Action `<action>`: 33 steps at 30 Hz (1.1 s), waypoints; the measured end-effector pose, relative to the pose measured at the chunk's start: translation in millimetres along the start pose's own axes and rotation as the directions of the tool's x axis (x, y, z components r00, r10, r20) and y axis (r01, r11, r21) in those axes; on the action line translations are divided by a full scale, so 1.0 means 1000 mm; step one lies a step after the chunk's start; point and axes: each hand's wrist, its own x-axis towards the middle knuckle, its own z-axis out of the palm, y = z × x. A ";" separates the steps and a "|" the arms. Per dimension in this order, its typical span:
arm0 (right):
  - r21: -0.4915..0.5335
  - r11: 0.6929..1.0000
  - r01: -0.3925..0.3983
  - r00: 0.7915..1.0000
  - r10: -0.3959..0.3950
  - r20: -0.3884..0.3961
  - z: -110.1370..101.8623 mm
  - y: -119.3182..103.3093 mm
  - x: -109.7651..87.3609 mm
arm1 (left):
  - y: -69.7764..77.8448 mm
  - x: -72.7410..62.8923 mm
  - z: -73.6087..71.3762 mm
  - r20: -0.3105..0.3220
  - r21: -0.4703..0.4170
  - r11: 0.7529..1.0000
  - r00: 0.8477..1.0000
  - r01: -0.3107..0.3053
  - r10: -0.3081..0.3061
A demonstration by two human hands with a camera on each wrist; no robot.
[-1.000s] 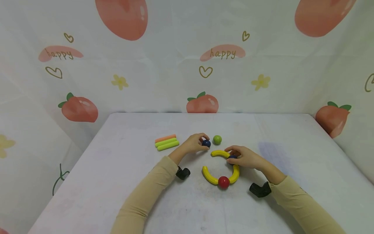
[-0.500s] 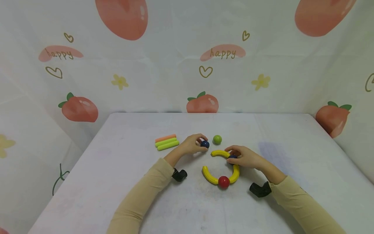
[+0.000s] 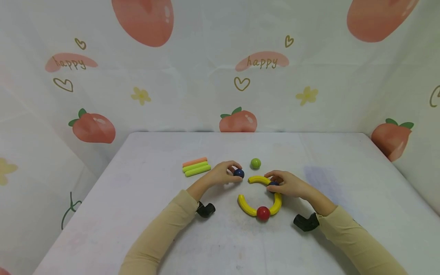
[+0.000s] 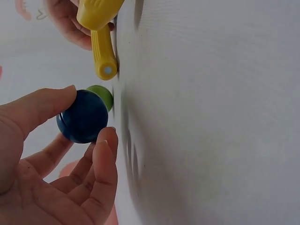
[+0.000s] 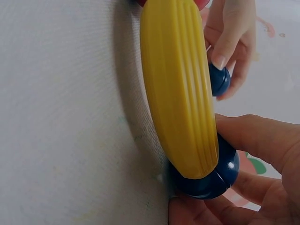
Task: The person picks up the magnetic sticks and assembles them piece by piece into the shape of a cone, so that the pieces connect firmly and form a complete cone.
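Note:
My left hand [image 3: 222, 173] pinches a dark blue ball [image 4: 83, 116] between thumb and fingers, left of the ring of pieces. A second blue ball [image 5: 227, 164] is gripped by my right hand [image 3: 288, 184]; it joins two curved yellow pieces. One of these, a ribbed yellow curve [image 5: 176, 89], fills much of the right wrist view. At the ring's near side a red ball [image 3: 263, 214] links the right-hand curve to another yellow curve [image 3: 246, 206]. The far yellow curve [image 3: 258, 179] ends free, with a pale dot on its tip in the left wrist view. The ring gapes on its left.
Behind the ring lies a light green ball [image 3: 255, 163]. Two yellow-green sticks [image 3: 197, 170] and an orange stick [image 3: 194, 162] lie side by side at the left. Black wrist cameras [image 3: 306, 222] hang under both sleeves. A printed cloth [image 3: 192, 76] stands behind the white table [image 3: 137, 214].
My left hand has drawn the blue ball a little left and toward me, away from the green ball. The right hand and the ring have stayed in place.

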 end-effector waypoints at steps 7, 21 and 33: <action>-0.001 1.000 0.008 1.000 -0.008 0.002 0.000 0.000 0.000 | -0.001 -0.009 0.002 0.036 -0.020 1.000 0.999 -0.016 0.017; 0.009 1.000 0.014 1.000 -0.014 -0.001 0.000 0.000 -0.001 | -0.003 -0.024 0.008 0.095 -0.049 0.999 0.995 -0.002 0.007; 0.004 1.000 0.026 1.000 -0.026 -0.008 0.000 0.000 -0.001 | -0.003 -0.031 0.011 0.113 -0.033 0.999 0.993 -0.027 0.030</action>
